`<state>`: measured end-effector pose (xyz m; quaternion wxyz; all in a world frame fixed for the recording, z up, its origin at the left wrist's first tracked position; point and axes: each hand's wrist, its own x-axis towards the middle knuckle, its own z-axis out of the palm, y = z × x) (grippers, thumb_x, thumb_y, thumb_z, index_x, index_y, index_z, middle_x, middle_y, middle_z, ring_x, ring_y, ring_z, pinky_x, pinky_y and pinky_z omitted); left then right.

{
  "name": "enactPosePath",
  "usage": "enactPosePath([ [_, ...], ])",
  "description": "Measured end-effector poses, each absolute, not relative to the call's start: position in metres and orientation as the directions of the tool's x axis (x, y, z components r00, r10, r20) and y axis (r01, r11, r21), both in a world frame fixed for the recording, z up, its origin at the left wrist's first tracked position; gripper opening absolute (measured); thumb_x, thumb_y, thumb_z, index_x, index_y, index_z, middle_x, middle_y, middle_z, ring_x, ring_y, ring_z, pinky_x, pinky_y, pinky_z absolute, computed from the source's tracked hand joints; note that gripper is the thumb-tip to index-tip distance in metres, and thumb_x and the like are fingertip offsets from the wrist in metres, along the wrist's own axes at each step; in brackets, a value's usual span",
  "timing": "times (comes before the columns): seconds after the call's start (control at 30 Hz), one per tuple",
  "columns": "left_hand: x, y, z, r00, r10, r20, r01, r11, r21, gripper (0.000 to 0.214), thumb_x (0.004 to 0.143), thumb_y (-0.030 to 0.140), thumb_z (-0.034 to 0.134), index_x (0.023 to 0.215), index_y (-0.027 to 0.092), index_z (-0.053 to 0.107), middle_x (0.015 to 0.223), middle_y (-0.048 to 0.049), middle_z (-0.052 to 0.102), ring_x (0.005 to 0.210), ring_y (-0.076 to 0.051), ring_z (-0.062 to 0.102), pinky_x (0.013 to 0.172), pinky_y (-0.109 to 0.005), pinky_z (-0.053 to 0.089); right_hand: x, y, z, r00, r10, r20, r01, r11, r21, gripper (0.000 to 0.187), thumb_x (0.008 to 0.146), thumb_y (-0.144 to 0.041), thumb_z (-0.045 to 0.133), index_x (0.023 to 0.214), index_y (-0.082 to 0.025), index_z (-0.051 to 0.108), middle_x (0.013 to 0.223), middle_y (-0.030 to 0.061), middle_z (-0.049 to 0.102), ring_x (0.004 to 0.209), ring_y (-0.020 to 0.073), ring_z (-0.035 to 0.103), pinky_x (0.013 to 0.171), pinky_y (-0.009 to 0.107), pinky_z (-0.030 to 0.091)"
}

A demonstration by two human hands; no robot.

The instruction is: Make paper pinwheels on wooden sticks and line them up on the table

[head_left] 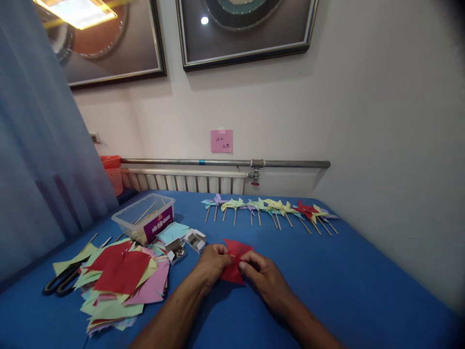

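Both hands meet over a red paper square (235, 260) lying on the blue tabletop (327, 281). My left hand (212, 262) pinches the paper's left side with curled fingers. My right hand (263, 275) pinches its right side, thumb and fingertips pressed onto a folded corner. A messy pile of coloured paper squares (116, 281) lies to the left of my left forearm, red sheets on top.
A row of finished paper pinwheels on sticks (272, 209) lies at the far edge. A clear plastic box of sticks (145, 220), two small open boxes (186, 245) and black scissors (61, 282) sit at the left. A radiator and pipe run along the wall.
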<state>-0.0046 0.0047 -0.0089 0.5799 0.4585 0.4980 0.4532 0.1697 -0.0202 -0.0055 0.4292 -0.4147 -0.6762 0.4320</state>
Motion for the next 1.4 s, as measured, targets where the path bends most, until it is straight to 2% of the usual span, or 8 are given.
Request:
enactPosePath([
  [0.27, 0.002, 0.004, -0.010, 0.079, 0.984, -0.159, -0.105, 0.167, 0.980, 0.021, 0.053, 0.021, 0.073, 0.053, 0.019, 0.052, 0.045, 0.0056, 0.050, 0.041, -0.006, 0.038, 0.045, -0.022, 0.024, 0.158, -0.015, -0.023, -0.146, 0.971, 0.188, 0.180, 0.213, -0.960, 0.018, 0.080, -0.037, 0.061, 0.070, -0.022, 0.057, 0.064, -0.0033, 0.055, 0.062, 0.0150, 0.047, 0.061, 0.027, 0.039],
  [0.47, 0.002, 0.006, -0.018, 0.088, 0.987, -0.137, -0.114, 0.147, 0.983, 0.032, 0.055, 0.026, 0.083, 0.055, 0.019, 0.051, 0.047, 0.0062, 0.050, 0.044, -0.006, 0.039, 0.046, -0.021, 0.027, 0.155, -0.012, -0.030, -0.100, 0.974, 0.202, 0.183, 0.217, -0.959, 0.013, 0.079, -0.033, 0.062, 0.073, -0.024, 0.055, 0.062, -0.0041, 0.055, 0.060, 0.0151, 0.048, 0.057, 0.026, 0.039],
  [0.6, 0.002, 0.008, -0.023, 0.097, 0.985, -0.140, -0.103, 0.150, 0.983, 0.035, 0.055, 0.031, 0.085, 0.057, 0.019, 0.052, 0.048, 0.0059, 0.051, 0.044, -0.006, 0.039, 0.047, -0.021, 0.028, 0.157, -0.016, -0.025, -0.129, 0.968, 0.215, 0.204, 0.238, -0.950, 0.013, 0.083, -0.035, 0.060, 0.077, -0.023, 0.059, 0.067, -0.0034, 0.058, 0.063, 0.0153, 0.050, 0.061, 0.026, 0.040],
  [0.77, 0.004, 0.007, -0.024, 0.059, 0.990, -0.128, -0.103, 0.134, 0.986, 0.034, 0.056, 0.032, 0.082, 0.056, 0.019, 0.050, 0.046, 0.0061, 0.049, 0.043, -0.006, 0.036, 0.046, -0.022, 0.023, 0.160, -0.020, -0.017, -0.162, 0.951, 0.265, 0.241, 0.299, -0.923, 0.029, 0.093, -0.043, 0.052, 0.075, -0.022, 0.060, 0.069, -0.0023, 0.058, 0.066, 0.0160, 0.050, 0.065, 0.028, 0.040],
  [0.93, 0.003, 0.005, -0.017, 0.074, 0.985, -0.158, -0.099, 0.165, 0.981, 0.031, 0.054, 0.029, 0.082, 0.056, 0.019, 0.053, 0.047, 0.0051, 0.051, 0.044, -0.007, 0.038, 0.047, -0.022, 0.024, 0.158, -0.015, -0.022, -0.102, 0.969, 0.226, 0.225, 0.244, -0.943, 0.016, 0.083, -0.035, 0.059, 0.072, -0.023, 0.058, 0.064, -0.0042, 0.054, 0.061, 0.0149, 0.047, 0.059, 0.027, 0.038],
  [1.1, 0.002, 0.005, -0.015, 0.103, 0.981, -0.166, -0.116, 0.177, 0.977, 0.038, 0.052, 0.035, 0.086, 0.055, 0.019, 0.051, 0.047, 0.0050, 0.050, 0.044, -0.007, 0.037, 0.047, -0.022, 0.024, 0.156, -0.010, -0.026, -0.078, 0.980, 0.185, 0.160, 0.196, -0.968, 0.010, 0.077, -0.033, 0.061, 0.076, -0.024, 0.057, 0.061, -0.0056, 0.052, 0.056, 0.0140, 0.044, 0.054, 0.026, 0.035],
  [1.4, 0.002, -0.001, -0.005, 0.112, 0.981, -0.161, -0.152, 0.177, 0.972, 0.043, 0.055, 0.048, 0.087, 0.061, 0.018, 0.057, 0.052, 0.0038, 0.052, 0.049, -0.008, 0.040, 0.051, -0.023, 0.028, 0.155, -0.008, -0.027, -0.022, 0.981, 0.192, 0.137, 0.193, -0.972, 0.016, 0.072, -0.033, 0.062, 0.084, -0.024, 0.057, 0.064, -0.0056, 0.053, 0.057, 0.0145, 0.047, 0.056, 0.027, 0.039],
])
